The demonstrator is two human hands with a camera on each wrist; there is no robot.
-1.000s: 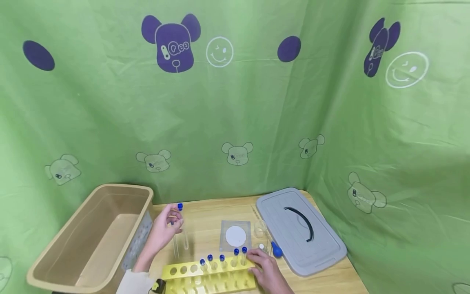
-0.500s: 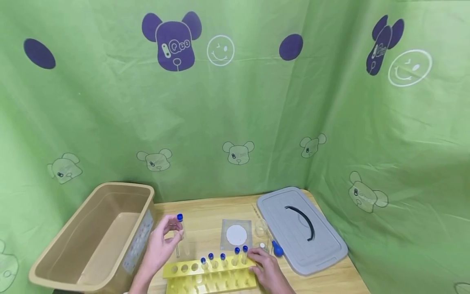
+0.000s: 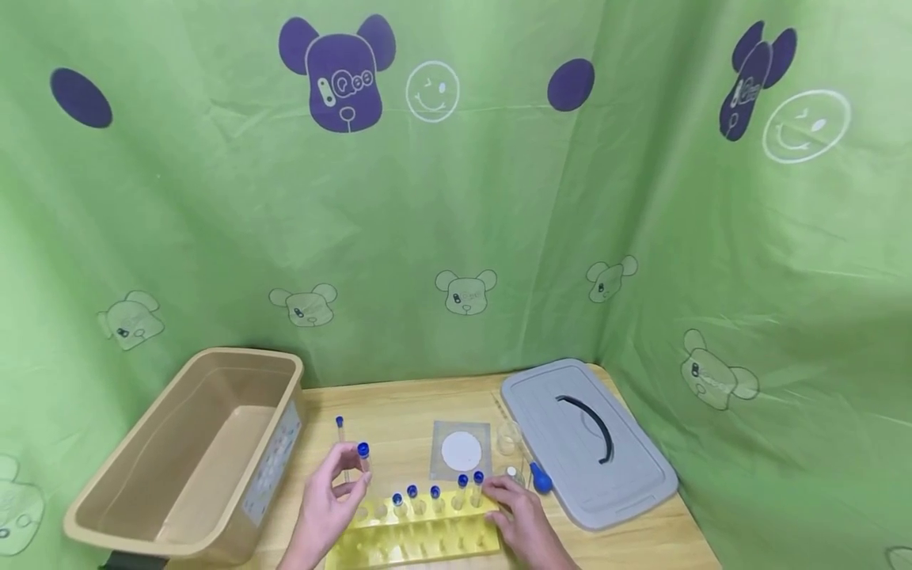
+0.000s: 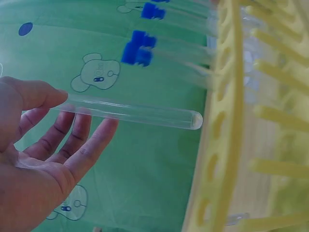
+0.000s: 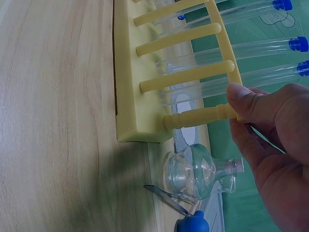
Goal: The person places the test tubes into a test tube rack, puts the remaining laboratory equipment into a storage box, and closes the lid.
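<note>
My left hand (image 3: 328, 499) pinches a blue-capped clear test tube (image 4: 145, 115) near its top, thumb against fingers. The tube's rounded end is close to the holed upper plate of the yellow test tube rack (image 3: 420, 546), just short of it in the left wrist view. Several other blue-capped tubes (image 5: 256, 74) stand in the rack's middle and right holes. At the rack's right end, my right hand (image 3: 523, 522) grips the upper plate between thumb and fingers. Behind the left hand, another capped tube (image 3: 340, 423) is on the table, partly hidden.
A brown bin (image 3: 181, 443) stands at the left. Behind the rack lies wire gauze with a white disc (image 3: 461, 450). A beaker (image 3: 509, 437), a small glass flask (image 5: 190, 171), a blue rubber bulb (image 3: 541, 478) and a grey lid (image 3: 587, 443) with a black handle are to the right.
My left hand has come nearer and down with its test tube, now over the rack's left end. The other loose tube shows behind it. My right hand stays on the rack.
</note>
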